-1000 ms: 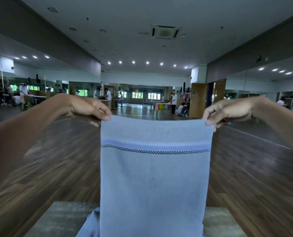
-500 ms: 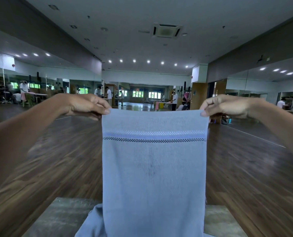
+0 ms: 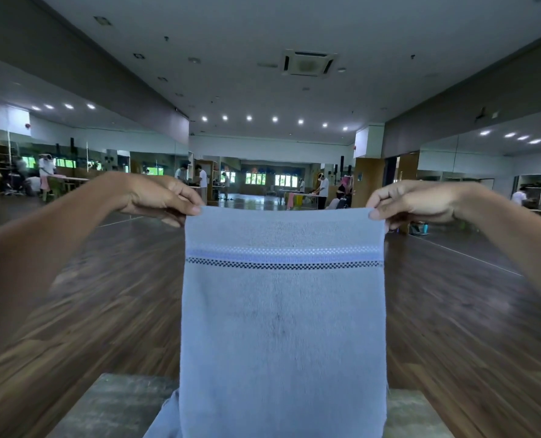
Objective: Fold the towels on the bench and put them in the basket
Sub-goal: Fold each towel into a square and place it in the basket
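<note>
Your left hand (image 3: 158,197) pinched the blue towel (image 3: 283,327) at its 11 o'clock corner, right hand (image 3: 411,200) at 1 o'clock; towel hung over the bench (image 3: 111,409).

You stand in a large dance-studio-like hall, dark wood floor (image 3: 111,298), mirrored walls (image 3: 484,172), recessed ceiling lights (image 3: 274,119), ceiling air-conditioner (image 3: 307,63), distant people at tables (image 3: 323,189).

- One light blue towel (image 3: 283,327)
- Two hands: left hand (image 3: 160,197), right hand (image 3: 411,200)
- One grey worktop (image 3: 114,406)
- One ceiling air-conditioning unit (image 3: 308,62)
</note>
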`<state>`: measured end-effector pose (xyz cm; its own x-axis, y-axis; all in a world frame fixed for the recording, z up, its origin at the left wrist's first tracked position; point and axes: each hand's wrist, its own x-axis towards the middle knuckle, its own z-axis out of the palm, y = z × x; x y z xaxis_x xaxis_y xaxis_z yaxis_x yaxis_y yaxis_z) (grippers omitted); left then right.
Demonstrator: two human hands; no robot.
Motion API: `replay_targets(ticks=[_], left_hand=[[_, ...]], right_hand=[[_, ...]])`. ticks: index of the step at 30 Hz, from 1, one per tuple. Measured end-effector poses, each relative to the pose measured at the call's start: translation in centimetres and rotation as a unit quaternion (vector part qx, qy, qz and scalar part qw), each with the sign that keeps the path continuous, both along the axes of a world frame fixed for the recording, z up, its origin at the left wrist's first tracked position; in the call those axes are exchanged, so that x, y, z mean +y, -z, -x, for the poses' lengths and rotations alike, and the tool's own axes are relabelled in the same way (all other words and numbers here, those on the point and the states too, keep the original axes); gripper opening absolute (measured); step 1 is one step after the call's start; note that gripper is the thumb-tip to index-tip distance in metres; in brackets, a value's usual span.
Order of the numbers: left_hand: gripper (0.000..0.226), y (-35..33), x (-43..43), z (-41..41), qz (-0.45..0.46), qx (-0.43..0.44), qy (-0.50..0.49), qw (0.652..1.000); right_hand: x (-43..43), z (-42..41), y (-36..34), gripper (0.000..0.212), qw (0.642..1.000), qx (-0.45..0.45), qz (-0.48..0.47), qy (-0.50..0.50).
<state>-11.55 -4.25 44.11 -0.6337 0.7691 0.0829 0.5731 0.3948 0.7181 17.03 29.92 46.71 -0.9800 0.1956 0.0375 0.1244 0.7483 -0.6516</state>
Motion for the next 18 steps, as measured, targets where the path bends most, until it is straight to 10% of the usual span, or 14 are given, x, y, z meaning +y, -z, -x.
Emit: replay_targets(ticks=[7,18], left_hand=[[0.009,-0.4,4.3,-1.1,-0.110,0.256,-0.076,0.957],[0.012,-9.3,3.1,-3.9,-0.289,0.327,-0.109,0.893]], right_hand=[[0.0,3.1,0.4,0.005,0.965,0.191,-0.113,0.141],[-1.2,0.2,-7.4,0.005,0.914,0.361,-0.103,0.156]])
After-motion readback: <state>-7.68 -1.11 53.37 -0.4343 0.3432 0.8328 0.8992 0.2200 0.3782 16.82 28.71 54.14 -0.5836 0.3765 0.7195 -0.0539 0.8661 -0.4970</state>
